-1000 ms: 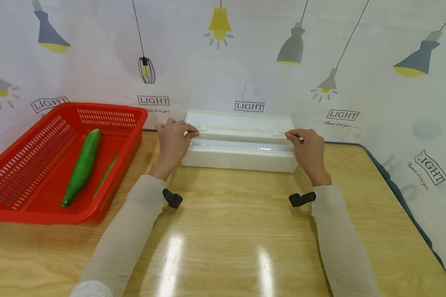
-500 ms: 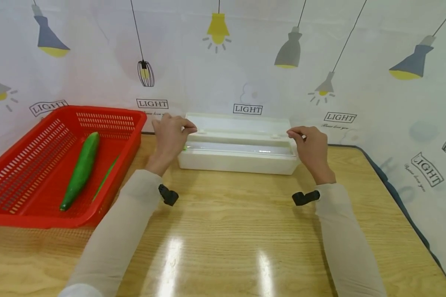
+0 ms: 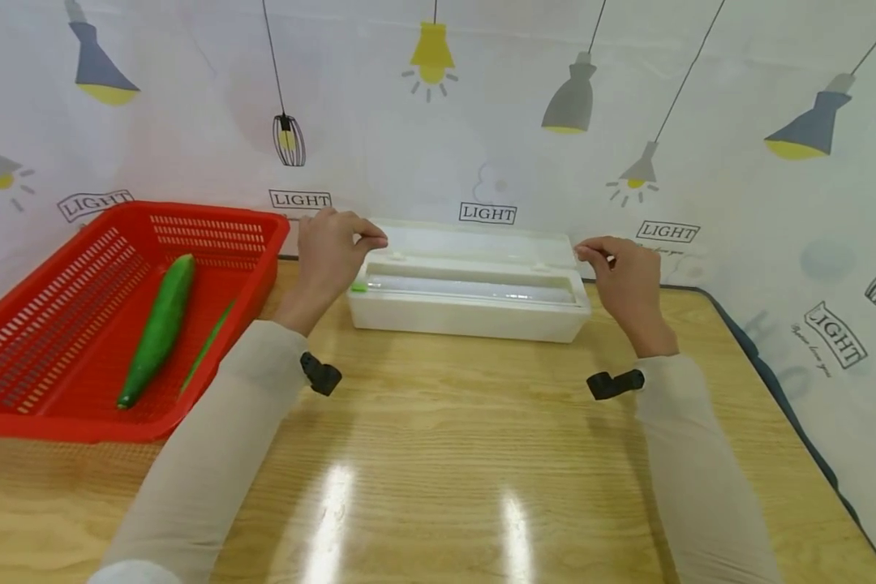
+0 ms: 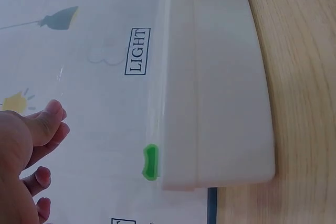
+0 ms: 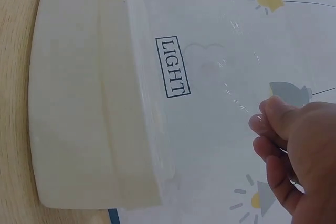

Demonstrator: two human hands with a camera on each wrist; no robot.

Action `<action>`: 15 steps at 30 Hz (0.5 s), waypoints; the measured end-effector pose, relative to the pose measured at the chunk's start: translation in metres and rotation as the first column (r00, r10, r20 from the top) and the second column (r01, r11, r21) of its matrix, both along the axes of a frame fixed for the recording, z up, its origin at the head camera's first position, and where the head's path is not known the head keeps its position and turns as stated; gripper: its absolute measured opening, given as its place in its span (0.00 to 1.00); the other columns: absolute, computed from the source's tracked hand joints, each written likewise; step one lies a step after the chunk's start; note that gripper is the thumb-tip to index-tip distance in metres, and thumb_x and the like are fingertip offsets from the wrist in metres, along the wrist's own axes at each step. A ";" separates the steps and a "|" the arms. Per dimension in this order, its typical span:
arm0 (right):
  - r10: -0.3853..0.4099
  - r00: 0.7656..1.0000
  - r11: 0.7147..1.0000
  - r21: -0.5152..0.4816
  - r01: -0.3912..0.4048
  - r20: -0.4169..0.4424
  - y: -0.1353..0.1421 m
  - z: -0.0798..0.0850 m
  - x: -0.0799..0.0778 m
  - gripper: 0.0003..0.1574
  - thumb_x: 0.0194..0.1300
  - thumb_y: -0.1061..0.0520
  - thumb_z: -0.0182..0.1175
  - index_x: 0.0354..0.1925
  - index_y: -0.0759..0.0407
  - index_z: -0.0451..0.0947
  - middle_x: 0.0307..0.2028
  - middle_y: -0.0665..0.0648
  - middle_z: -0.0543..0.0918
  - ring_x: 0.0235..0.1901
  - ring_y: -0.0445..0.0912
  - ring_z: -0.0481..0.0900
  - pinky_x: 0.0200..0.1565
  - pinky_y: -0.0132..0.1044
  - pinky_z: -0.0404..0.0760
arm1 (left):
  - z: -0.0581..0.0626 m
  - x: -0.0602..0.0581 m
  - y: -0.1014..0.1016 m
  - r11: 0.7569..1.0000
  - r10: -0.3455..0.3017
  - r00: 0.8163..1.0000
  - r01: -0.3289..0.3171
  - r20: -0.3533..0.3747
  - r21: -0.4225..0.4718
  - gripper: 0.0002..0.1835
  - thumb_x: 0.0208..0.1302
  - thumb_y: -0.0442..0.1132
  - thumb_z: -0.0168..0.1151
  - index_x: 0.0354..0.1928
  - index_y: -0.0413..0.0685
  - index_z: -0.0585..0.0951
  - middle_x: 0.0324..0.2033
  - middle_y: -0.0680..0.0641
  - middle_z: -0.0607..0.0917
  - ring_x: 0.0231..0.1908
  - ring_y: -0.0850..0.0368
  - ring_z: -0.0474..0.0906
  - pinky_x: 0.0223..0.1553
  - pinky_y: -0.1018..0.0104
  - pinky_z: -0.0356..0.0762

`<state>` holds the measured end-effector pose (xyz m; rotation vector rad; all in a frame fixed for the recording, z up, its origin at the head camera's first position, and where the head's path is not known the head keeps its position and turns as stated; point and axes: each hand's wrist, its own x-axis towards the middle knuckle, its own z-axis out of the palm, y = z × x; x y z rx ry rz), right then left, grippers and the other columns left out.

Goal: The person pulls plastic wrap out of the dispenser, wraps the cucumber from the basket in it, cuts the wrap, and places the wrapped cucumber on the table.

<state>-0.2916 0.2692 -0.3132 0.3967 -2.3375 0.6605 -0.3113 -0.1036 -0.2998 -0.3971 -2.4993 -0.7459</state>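
Note:
A long white cling film dispenser (image 3: 460, 316) lies against the back wall, its lid (image 3: 482, 246) raised behind it. The film roll (image 3: 467, 287) shows in the open trough, with a green piece (image 4: 150, 162) at the left end. Clear cling film (image 5: 231, 85), visible by its creases in the wrist views, stretches up from the box. My left hand (image 3: 332, 258) pinches it at the left side, thumb against fingertips. At the right, my right hand (image 3: 628, 282) pinches the other side the same way. Both hands are above and behind the box's front edge.
A red plastic basket (image 3: 109, 426) stands on the left of the wooden table (image 3: 438, 438). Inside lie a green cucumber-like vegetable (image 3: 159, 332) and a thin green strip (image 3: 208, 345). A wall covering printed with lamps (image 3: 496, 105) rises just behind the dispenser.
Both hands have risen from the trough, moved slightly apart and remain pinched. More of the roll and trough is now visible beneath them. The basket has stayed put.

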 end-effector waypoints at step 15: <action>-0.046 0.997 0.999 -0.002 0.046 -0.063 -0.002 0.016 0.009 0.15 0.67 0.55 0.59 0.40 0.65 0.85 0.33 0.62 0.85 0.30 0.54 0.81 0.31 0.41 0.71 | 0.021 0.010 -0.002 0.999 -0.036 0.996 0.037 -0.084 0.019 0.11 0.57 0.45 0.69 0.36 0.46 0.89 0.35 0.46 0.87 0.31 0.49 0.70 0.46 0.53 0.62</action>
